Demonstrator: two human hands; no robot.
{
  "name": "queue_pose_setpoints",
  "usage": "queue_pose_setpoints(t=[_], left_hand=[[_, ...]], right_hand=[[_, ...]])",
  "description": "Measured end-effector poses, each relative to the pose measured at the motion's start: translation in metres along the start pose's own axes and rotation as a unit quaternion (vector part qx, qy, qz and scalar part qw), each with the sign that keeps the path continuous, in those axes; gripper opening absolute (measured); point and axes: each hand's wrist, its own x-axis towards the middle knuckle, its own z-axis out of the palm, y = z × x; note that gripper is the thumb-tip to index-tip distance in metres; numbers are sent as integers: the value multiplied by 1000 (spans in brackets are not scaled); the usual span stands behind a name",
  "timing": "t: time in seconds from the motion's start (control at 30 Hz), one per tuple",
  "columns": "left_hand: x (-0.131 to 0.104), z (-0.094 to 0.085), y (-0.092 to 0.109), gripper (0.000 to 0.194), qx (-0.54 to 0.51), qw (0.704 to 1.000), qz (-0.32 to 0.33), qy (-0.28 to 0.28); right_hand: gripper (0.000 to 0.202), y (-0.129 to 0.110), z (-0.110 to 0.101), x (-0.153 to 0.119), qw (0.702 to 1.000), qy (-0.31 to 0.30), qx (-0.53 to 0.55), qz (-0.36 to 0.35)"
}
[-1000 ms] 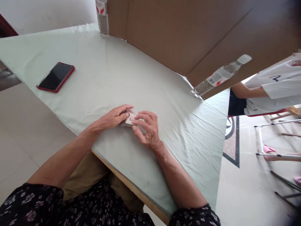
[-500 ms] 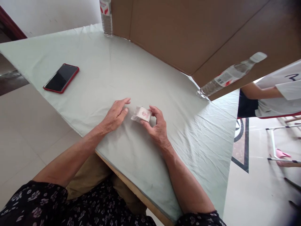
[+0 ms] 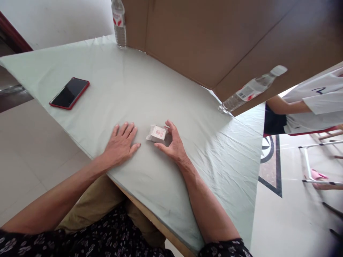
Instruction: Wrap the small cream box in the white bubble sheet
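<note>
A small white block in clear plastic wrap (image 3: pixel 158 133), printed in red, rests on the pale green tablecloth (image 3: pixel 134 89). Just to its right is my right hand (image 3: pixel 174 144), thumb and fingers apart around its near right corner; the hand is open, though whether a fingertip still touches the wrap I cannot tell. My left hand (image 3: pixel 120 142) lies palm down on the cloth to the left of the block, fingers spread and holding nothing.
A phone in a red case (image 3: pixel 70 92) lies on the left of the table. Brown cardboard panels (image 3: pixel 182 39) stand at the back, with a water bottle (image 3: pixel 119 25) at their left and another bottle (image 3: pixel 249 91) at the right. Beyond them sits a person in a white shirt (image 3: pixel 318 96).
My right hand has loosened from the wrapped block, which now sits on the cloth. My left hand has moved left and flattened onto the table. The view has shifted slightly.
</note>
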Motion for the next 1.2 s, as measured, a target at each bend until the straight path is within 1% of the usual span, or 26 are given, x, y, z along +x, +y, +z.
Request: queue_pose_setpoints(t=[0.07,0.13,0.17,0.23,0.3,0.37,0.4,0.47,0.5,0.53,0.57,0.67,0.73,0.83,0.9,0.97,1.07,1.2], left_hand=[[-13,-4,-4,65,-11,1000,-9,1],[-18,-13,-6,67,-53,999,-9,-7],[-17,-19,-6,67,-85,996,-21,-6],[-5,-31,-1,69,-167,985,-52,-9],[16,-40,5,76,-256,965,-57,-21],[38,-42,11,88,-350,935,-26,-44],[47,-40,12,92,-395,917,-7,-62],[58,-33,13,96,-459,878,29,-132],[59,-29,13,97,-473,866,47,-155],[59,-24,12,98,-477,862,62,-163],[56,-21,12,97,-472,864,74,-158],[48,-14,12,93,-433,891,86,-108],[45,-14,13,91,-412,903,84,-92],[48,-14,15,93,-397,909,86,-92],[50,-15,15,93,-393,911,92,-88],[51,-14,15,93,-393,911,99,-84],[51,-13,15,95,-390,911,105,-79],[52,-10,15,96,-394,909,115,-70]], right_hand=[[98,0,1,0,1000,2,-9,-2],[93,-1,2,1,1000,7,-17,3],[90,-2,3,1,1000,9,-18,8],[85,-5,3,1,1000,11,-16,16],[83,-8,3,1,1000,8,-11,17],[82,-10,4,-1,1000,0,-6,9],[82,-10,5,-1,1000,-4,-5,3],[82,-10,7,-2,1000,-9,-10,-7],[82,-10,7,-3,1000,-10,-14,-11],[82,-10,7,-3,1000,-11,-16,-17],[82,-10,7,-3,999,-14,-15,-25],[76,-14,4,-3,999,-17,13,-46],[62,-17,1,-2,998,9,38,-46],[34,-20,-4,-1,995,72,46,-53],[22,-21,-8,0,993,88,25,-71],[16,-22,-12,3,993,78,-8,-91],[13,-27,-17,7,988,50,-79,-126],[9,-35,-16,11,963,29,-197,-181]])
